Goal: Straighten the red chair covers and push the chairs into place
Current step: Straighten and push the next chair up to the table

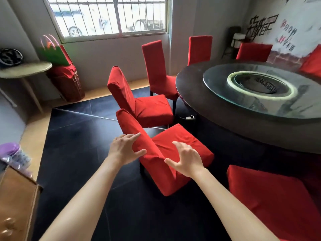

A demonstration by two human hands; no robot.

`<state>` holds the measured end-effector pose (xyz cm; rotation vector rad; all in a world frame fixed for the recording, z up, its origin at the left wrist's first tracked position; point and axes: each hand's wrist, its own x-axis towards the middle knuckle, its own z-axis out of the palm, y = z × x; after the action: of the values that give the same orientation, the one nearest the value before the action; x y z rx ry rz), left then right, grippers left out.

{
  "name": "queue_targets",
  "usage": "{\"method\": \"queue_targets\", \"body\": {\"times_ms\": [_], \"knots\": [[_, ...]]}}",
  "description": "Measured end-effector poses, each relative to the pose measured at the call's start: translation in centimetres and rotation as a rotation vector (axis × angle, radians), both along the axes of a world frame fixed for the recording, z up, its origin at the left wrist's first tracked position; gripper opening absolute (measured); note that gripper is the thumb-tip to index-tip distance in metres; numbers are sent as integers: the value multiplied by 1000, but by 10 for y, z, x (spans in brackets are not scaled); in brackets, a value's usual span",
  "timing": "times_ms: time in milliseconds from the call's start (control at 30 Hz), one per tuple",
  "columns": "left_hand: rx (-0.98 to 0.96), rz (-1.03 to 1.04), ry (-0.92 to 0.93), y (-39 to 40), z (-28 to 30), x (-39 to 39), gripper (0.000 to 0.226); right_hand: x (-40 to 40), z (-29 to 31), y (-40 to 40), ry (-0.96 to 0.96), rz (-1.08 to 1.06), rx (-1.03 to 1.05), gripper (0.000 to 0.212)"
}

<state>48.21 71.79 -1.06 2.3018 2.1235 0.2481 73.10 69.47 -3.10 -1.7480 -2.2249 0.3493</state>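
A chair in a red cover (175, 141) stands right in front of me, its seat facing the round dark table (225, 115). My left hand (125, 148) lies with straight fingers against the outer side of the chair's backrest top, thumb under the edge. My right hand (186, 160) hovers with spread fingers at the backrest's near end, over the wrinkled seat cover. A second red-covered chair (147, 108) stands just beyond, pulled out and angled. Further red chairs (156, 66) ring the table.
Another red-covered chair (271, 197) is at the lower right. A glass turntable (260, 84) tops the table. A wooden cabinet (15, 202) stands at the lower left, a side table (26, 69) and a red wicker basket (69, 84) at the left wall. The floor is dark tile.
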Motion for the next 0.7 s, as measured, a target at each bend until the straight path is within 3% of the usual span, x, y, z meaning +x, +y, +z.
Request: {"method": "queue_targets", "body": {"times_ms": [433,700], "knots": [[-22,-121,-86,135,-27,-59,77,-67,-7,89,-62,-89,-63,82],[-103,-334,11,213,-55,-91,77,-127,-23,109,-72,-299,-135,83]]}}
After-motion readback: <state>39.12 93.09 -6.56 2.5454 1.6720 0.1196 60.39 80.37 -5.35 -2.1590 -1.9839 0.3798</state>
